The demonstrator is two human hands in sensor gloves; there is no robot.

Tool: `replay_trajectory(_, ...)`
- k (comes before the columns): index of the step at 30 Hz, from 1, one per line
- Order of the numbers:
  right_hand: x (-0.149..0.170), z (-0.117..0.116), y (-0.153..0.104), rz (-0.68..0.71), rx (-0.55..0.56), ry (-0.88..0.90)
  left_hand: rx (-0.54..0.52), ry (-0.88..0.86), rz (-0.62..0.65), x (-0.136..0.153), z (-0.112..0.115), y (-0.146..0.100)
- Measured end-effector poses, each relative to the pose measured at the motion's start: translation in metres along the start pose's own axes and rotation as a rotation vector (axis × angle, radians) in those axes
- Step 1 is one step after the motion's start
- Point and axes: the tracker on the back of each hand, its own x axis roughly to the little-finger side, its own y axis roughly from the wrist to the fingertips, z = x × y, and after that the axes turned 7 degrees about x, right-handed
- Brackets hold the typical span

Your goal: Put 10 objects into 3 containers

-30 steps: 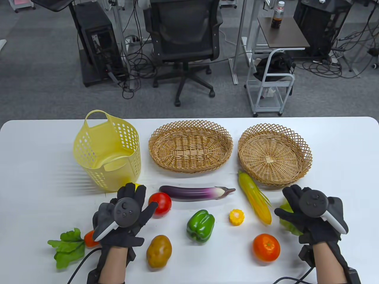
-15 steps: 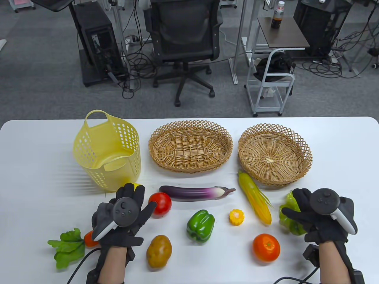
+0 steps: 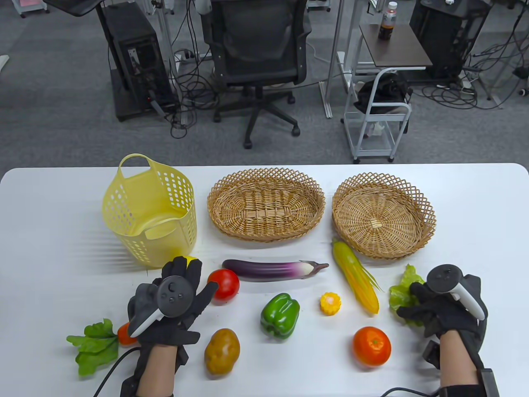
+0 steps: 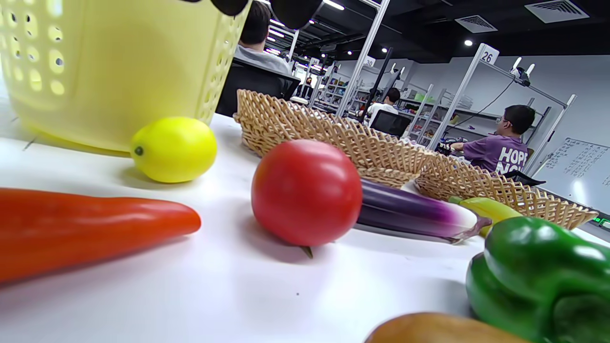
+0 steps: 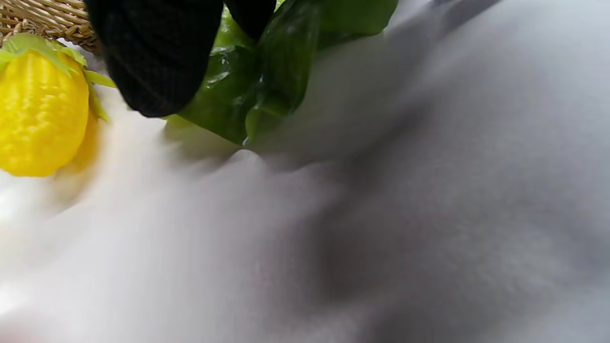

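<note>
My right hand (image 3: pixel 430 308) grips a green lettuce leaf (image 3: pixel 403 291) at the table's right; the leaf shows under my fingers (image 5: pixel 157 57) in the right wrist view (image 5: pixel 267 81). My left hand (image 3: pixel 173 295) is spread flat over the table, fingers open, next to a tomato (image 3: pixel 224 283) and over a carrot (image 3: pixel 97 343). A lemon (image 4: pixel 174 148) lies by the yellow plastic basket (image 3: pixel 151 211). Two wicker baskets, one oval (image 3: pixel 265 202) and one round (image 3: pixel 383 215), stand empty at the back.
An eggplant (image 3: pixel 275 269), a corn cob (image 3: pixel 355 277), a green pepper (image 3: pixel 280 315), a small corn piece (image 3: pixel 330 303), an orange (image 3: pixel 372 345) and a potato (image 3: pixel 222 351) lie between my hands.
My right hand slid right and down, then curled its fingers around the lettuce leaf. My left hand stayed in place.
</note>
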Motion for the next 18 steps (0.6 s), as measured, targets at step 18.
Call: replay_trajectory(18,-0.011,0.003,0.000,-0.042,0.153,-0.129,-0.002,-0.009,0.013,0.000,-0.001,-0.001)
